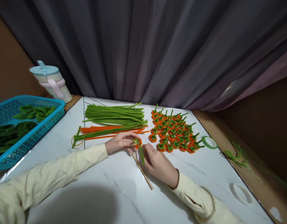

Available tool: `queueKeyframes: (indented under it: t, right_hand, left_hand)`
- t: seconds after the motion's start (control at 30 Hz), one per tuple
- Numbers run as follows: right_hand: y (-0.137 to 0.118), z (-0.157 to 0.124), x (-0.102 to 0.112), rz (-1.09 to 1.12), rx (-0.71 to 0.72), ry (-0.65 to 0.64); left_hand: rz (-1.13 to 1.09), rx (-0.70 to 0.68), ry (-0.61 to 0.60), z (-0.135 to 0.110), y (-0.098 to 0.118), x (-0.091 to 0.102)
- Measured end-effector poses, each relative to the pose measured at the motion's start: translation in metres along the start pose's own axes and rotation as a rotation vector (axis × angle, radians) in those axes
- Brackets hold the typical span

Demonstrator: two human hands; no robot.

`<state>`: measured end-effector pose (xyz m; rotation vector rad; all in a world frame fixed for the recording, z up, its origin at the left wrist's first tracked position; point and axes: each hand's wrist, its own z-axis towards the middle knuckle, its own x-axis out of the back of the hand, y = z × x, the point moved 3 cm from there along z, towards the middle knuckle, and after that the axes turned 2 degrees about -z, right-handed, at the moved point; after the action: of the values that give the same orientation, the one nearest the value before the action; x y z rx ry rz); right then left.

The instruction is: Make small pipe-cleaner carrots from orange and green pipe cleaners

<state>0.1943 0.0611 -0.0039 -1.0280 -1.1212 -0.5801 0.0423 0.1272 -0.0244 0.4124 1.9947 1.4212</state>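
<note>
A grey curtain (157,46) hangs in folds behind a white marbled surface (106,193). On the left, a blue plastic basket (29,138) hangs partly over the surface's edge and holds heaps of bent green stems (33,112). A pale cup (52,81) with a blue lid and a pink handle stands behind it.

A bundle of straight green pipe cleaners (115,115) lies at the middle of the surface, with orange pipe cleaners (99,129) just in front of it. To their right is a tight cluster of finished orange coils with green stalks (173,132).

Both hands, in cream sleeves, meet in front of these. The left hand (121,142) curls its fingers and pinches a small orange coil (137,143) with a green stalk at the top of a wooden stick (143,174). The right hand (158,165) lies beside the stick with bent fingers close together and fingertips near the coil. I cannot tell whether it grips the stick.

A green tape roll (210,142) lies beside the cluster, and a white ring (240,193) lies near the right edge.
</note>
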Motion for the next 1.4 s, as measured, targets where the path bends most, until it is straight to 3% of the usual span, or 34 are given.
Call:
queueKeyframes:
  t: [0.17, 0.37, 0.53, 0.63, 0.7, 0.83, 0.9, 1.03, 1.4]
  right_hand:
    - [-0.012, -0.002, -0.004, -0.122, 0.045, -0.008]
    - [-0.009, -0.003, -0.004, -0.244, 0.020, -0.129]
    - [-0.004, -0.011, 0.013, -0.229, -0.029, -0.351]
    - [-0.013, -0.023, 0.034, -0.225, 0.078, -0.416]
    - [-0.020, -0.031, 0.049, -0.148, 0.142, -0.383]
    - [-0.022, -0.034, 0.063, -0.139, 0.136, -0.181]
    - [-0.016, -0.030, 0.056, -0.261, 0.086, -0.157]
    - [-0.006, -0.018, 0.033, -0.413, 0.000, -0.236]
    - [-0.004, -0.013, 0.020, -0.236, 0.081, -0.127]
  left_hand:
    - [-0.103, 0.003, 0.005, 0.000, 0.002, 0.002]
    - [-0.118, -0.009, 0.066, 0.002, 0.002, 0.003]
    - [-0.100, -0.015, 0.074, 0.003, 0.001, 0.004]
    - [-0.063, -0.026, 0.089, 0.003, 0.000, 0.005]
    - [-0.010, -0.043, 0.110, 0.003, -0.001, 0.005]
    - [0.169, -0.181, 0.177, -0.002, -0.004, -0.003]
    - [0.253, -0.261, 0.195, -0.006, -0.005, -0.008]
    - [0.347, -0.373, 0.208, -0.014, -0.008, -0.015]
    - [0.526, -0.485, 0.220, -0.020, -0.004, -0.019]
